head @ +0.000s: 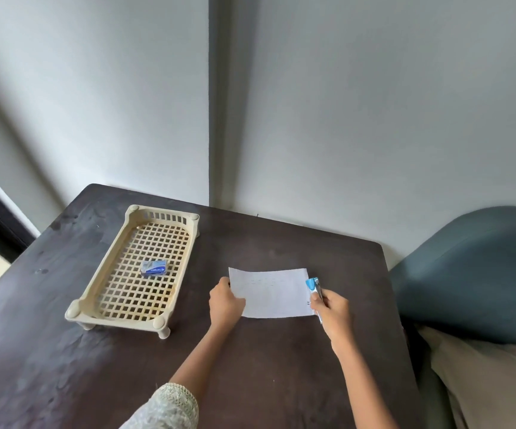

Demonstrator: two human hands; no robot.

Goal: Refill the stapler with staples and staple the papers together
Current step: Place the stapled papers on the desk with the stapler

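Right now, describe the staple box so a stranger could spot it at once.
On the dark table, look left to the cream lattice tray on short legs. The staple box lies near its middle: a small blue and white carton, the only thing in the tray.

I have one view only, worn on the head, looking forward and steeply down over the counter [281, 366] from its near edge. It sits close above both forearms, wide-angled, with the wall [374, 103] filling the upper half.
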